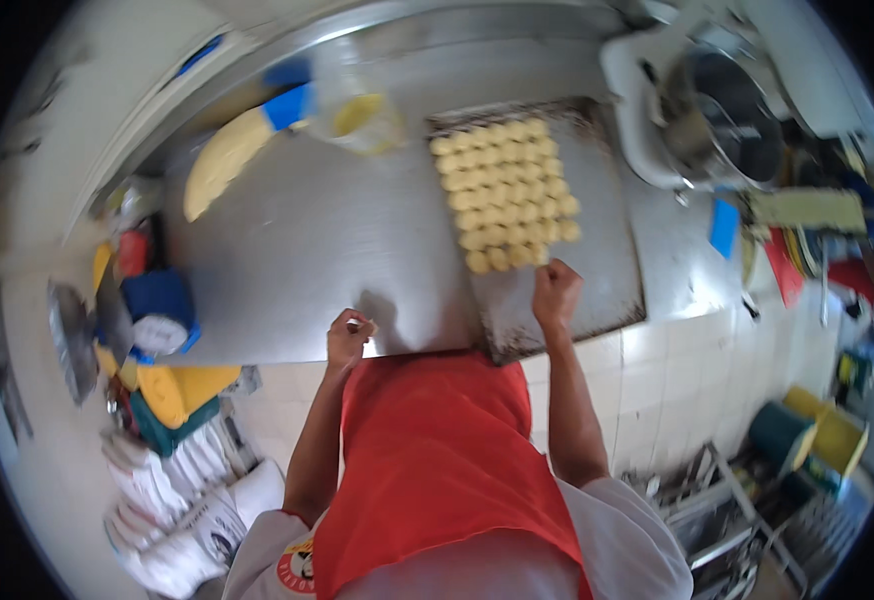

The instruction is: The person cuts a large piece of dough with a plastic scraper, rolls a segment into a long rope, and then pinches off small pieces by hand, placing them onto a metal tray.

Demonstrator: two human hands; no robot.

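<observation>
Rows of small pale-yellow dough balls (505,190) cover the left part of a dark-edged baking tray (607,240) on the steel table. My right hand (557,290) is closed over the tray, with its fingertips beside the nearest row of balls; what it holds, if anything, is hidden. Near the table's front edge, my left hand (347,340) is closed in a pinch, with something small and pale at its fingertips that I cannot make out. Farther back on the left lies a long slab of dough (225,160).
A clear plastic jug (362,125) with yellow contents stands at the back beside a blue object (289,105). A blue kitchen scale (160,315) is at the left edge. On the right are a mixer bowl (722,115) and a blue scraper-like piece (724,227).
</observation>
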